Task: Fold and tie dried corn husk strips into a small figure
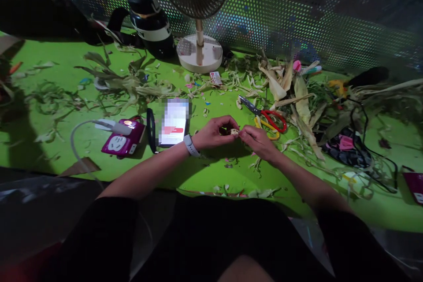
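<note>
- Both hands meet in front of you at mid-desk, fingers curled in toward each other around one small pale piece (234, 132).
- Your left hand (214, 131) pinches that piece between thumb and fingertips; a pale-banded watch (191, 146) sits on this wrist.
- Your right hand (259, 142) is closed, its thumb and fingertips at the piece's other side; whether it grips the piece or only touches it, you cannot tell from here.
- Scissors (250, 105) with red and yellow handle loops lie just beyond your right hand on the green desk (185, 176).
- Left of your left hand, a phone (172, 139) lies with its screen lit, and farther left is a purple socket block (128, 146) with a white plug (120, 128) in it.
- Dry husks (277, 86) lie heaped beyond the scissors, with shreds scattered around.
- A fan (199, 53) and a dark bottle (152, 20) stand at the back.
</note>
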Action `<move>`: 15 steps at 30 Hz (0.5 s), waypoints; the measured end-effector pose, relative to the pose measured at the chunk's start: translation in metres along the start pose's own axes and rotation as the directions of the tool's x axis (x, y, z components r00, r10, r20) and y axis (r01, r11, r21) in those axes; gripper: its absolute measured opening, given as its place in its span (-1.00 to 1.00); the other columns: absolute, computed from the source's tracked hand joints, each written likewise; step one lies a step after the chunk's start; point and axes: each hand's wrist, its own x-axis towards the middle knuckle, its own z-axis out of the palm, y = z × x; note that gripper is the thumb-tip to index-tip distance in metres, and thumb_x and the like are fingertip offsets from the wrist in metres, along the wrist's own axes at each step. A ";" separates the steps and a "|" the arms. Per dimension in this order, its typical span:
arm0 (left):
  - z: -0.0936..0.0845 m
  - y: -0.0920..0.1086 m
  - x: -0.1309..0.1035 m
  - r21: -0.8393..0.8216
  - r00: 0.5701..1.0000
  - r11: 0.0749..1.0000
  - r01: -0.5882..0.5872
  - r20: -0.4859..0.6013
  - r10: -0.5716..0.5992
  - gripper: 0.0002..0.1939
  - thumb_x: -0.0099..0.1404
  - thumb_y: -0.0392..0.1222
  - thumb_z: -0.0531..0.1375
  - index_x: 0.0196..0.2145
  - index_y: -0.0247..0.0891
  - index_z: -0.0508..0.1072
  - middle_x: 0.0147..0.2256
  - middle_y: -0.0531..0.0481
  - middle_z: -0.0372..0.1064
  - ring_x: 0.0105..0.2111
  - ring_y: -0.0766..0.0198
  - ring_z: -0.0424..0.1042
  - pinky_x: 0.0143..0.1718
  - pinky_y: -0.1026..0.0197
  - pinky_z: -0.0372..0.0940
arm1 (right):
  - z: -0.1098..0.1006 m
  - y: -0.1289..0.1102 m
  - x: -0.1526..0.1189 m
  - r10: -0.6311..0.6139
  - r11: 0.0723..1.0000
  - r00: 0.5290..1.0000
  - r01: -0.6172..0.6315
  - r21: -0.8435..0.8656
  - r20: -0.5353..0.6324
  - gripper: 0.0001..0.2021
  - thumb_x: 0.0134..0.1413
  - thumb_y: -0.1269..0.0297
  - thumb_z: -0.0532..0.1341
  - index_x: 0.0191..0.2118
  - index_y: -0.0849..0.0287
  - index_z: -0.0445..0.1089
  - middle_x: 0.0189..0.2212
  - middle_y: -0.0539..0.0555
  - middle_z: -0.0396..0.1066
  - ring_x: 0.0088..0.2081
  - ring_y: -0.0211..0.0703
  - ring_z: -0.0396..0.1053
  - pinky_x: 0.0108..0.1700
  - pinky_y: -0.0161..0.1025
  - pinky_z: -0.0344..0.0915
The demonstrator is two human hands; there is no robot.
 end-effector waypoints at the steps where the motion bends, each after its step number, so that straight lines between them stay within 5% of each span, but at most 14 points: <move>1: 0.000 0.000 0.000 0.004 1.000 1.000 -0.003 -0.008 0.003 -0.79 0.13 -0.17 0.24 -0.32 -0.33 0.37 -0.52 0.12 0.22 -0.56 0.48 0.18 -0.54 0.39 0.14 | 0.000 0.000 0.000 -0.025 1.000 1.000 0.025 -0.002 0.002 -0.63 0.24 0.05 0.01 -0.53 0.14 0.14 -0.57 -0.05 0.12 -0.50 -0.28 0.12 -0.44 -0.28 0.06; 8: 0.000 0.000 -0.001 0.061 0.996 0.994 -0.091 -0.006 0.092 -0.80 0.15 -0.17 0.24 -0.31 -0.34 0.40 -0.48 0.07 0.27 -0.53 0.47 0.24 -0.50 0.37 0.20 | -0.001 0.004 -0.001 -0.187 0.982 0.980 0.185 -0.033 -0.070 -0.68 0.25 0.23 0.02 -0.55 0.14 0.12 -0.59 -0.05 0.10 -0.52 -0.28 0.11 -0.44 -0.28 0.06; 15: 0.004 -0.005 -0.002 0.197 0.989 0.969 -0.149 0.020 0.148 -0.77 0.16 -0.22 0.21 -0.22 -0.32 0.34 -0.41 0.03 0.32 -0.47 0.44 0.28 -0.43 0.35 0.24 | -0.004 0.007 0.002 -0.257 0.892 0.962 0.272 -0.362 0.092 -0.74 0.26 0.22 -0.01 -0.47 0.14 0.13 -0.54 -0.02 0.12 -0.48 -0.24 0.08 -0.43 -0.26 -0.01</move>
